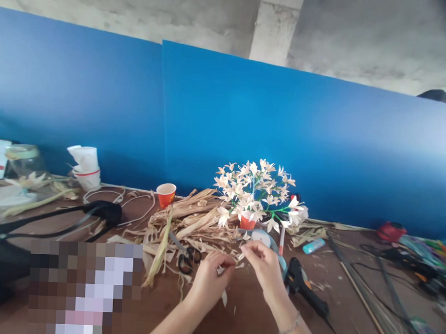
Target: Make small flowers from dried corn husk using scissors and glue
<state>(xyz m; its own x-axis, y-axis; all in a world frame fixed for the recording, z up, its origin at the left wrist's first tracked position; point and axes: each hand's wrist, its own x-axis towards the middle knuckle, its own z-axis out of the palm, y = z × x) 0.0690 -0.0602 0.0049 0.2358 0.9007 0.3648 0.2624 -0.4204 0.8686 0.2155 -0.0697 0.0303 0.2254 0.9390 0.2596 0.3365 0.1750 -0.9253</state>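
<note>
My left hand [208, 279] and my right hand [265, 270] meet low in the middle of the brown workbench [238, 320]. Their fingertips pinch small pale scraps of dried corn husk [238, 257]. Just beyond them lies a loose heap of dried corn husks [191, 220]. Black-handled scissors [185, 258] rest on its near edge, left of my left hand. A bouquet of white husk flowers [253, 190] stands in a red cup [247, 221] behind my right hand. A black glue gun [302, 283] lies to the right of my right wrist.
A red paper cup [166, 194], stacked white cups [86, 178] and a glass jar [23, 161] stand along a blue wall panel [247, 123]. A black bag [106, 213] lies at left. Long thin rods [383, 297] and cables lie at right. Another person's head [435, 96] shows beyond the panel.
</note>
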